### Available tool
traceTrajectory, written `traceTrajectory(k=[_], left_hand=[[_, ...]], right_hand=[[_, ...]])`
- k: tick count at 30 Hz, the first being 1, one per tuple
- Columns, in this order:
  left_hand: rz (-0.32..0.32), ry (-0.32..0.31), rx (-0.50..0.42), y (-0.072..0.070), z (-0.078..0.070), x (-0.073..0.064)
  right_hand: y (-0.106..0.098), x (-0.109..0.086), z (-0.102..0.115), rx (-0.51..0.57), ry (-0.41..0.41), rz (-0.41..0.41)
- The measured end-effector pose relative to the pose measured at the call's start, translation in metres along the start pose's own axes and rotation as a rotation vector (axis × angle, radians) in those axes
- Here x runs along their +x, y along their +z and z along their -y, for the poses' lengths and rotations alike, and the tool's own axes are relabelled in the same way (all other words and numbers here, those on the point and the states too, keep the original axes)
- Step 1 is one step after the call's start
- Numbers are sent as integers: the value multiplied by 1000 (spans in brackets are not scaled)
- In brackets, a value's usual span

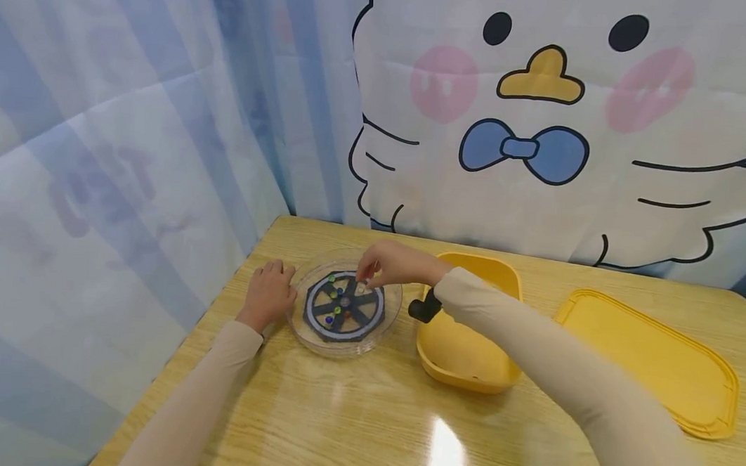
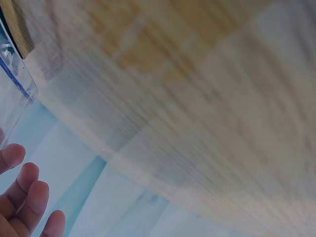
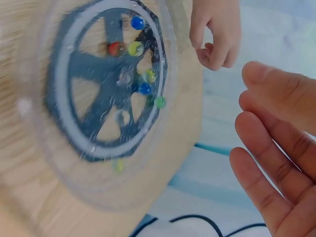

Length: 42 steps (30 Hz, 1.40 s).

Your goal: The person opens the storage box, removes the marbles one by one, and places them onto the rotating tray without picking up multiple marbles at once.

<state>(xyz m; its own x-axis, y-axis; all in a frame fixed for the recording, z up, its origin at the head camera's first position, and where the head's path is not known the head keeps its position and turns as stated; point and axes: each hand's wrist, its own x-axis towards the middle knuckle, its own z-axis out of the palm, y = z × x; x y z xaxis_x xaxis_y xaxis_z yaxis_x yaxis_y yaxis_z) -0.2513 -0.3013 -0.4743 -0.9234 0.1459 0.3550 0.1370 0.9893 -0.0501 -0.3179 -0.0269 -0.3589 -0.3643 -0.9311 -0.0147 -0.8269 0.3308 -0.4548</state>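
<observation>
A clear round dish (image 1: pixel 303 338) holds a dark spoked wheel-shaped piece (image 1: pixel 363 299) with a pale ring. Several glass marbles lie among its spokes, among them a blue marble (image 3: pixel 138 22), a red marble (image 3: pixel 117 48), a green marble (image 3: pixel 159 101) and a clear marble (image 3: pixel 122 117). My left hand (image 1: pixel 270 294) rests at the dish's left rim, fingers loosely bent. Over the dish's right side is my right hand (image 1: pixel 393 263). In the right wrist view its thumb and fingers (image 3: pixel 259 150) are spread apart with nothing between them.
Right of the dish stands a yellow tub (image 1: pixel 466 382), partly behind my right forearm. Farther right lies a yellow lid (image 1: pixel 651 360) on the wooden table (image 1: pixel 337 428). Printed curtains (image 1: pixel 507 205) hang along the table's back and left edges.
</observation>
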Motion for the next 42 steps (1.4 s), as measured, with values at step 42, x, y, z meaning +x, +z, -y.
traceTrajectory(k=[42], left_hand=[[-16, 7, -25, 2, 3, 2]], right_hand=[[71, -103, -44, 99, -95, 304]])
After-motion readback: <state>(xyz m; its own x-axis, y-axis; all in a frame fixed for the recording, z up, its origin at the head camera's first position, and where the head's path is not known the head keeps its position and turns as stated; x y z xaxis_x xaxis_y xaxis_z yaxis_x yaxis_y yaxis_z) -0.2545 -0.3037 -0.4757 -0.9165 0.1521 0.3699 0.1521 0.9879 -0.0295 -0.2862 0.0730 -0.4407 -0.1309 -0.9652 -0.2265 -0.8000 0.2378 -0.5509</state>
